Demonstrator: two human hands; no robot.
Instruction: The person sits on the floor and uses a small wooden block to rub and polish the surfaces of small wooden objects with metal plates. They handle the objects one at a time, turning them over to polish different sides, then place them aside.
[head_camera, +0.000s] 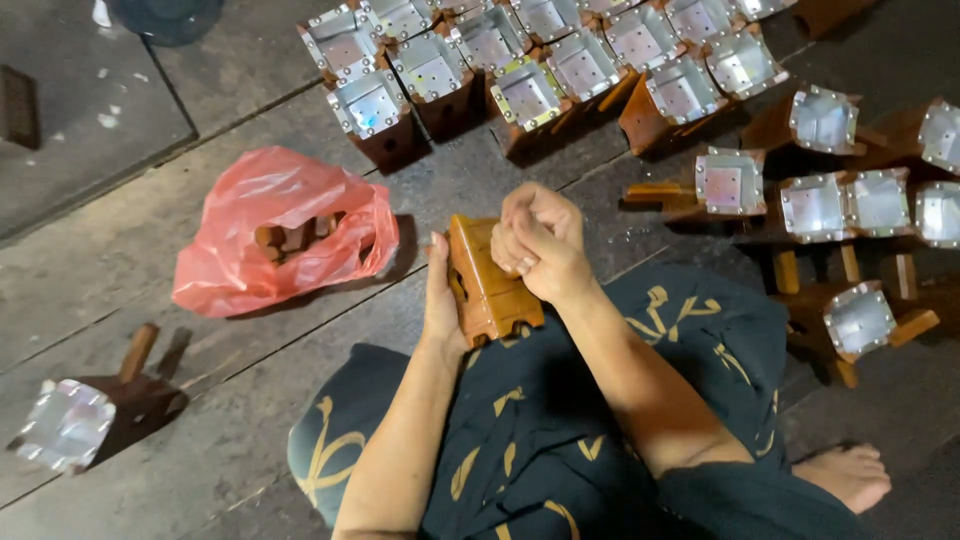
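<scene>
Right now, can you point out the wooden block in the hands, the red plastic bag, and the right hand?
wooden block (487, 283): head view, its top face.
red plastic bag (250, 205): head view, its upper side.
right hand (540, 240): head view, back of the hand.

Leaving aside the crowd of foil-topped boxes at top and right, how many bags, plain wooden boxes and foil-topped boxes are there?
Pink bag: 1
Plain wooden box, in the left hand: 1
Foil-topped box, alone at left: 1
Total: 3
</scene>
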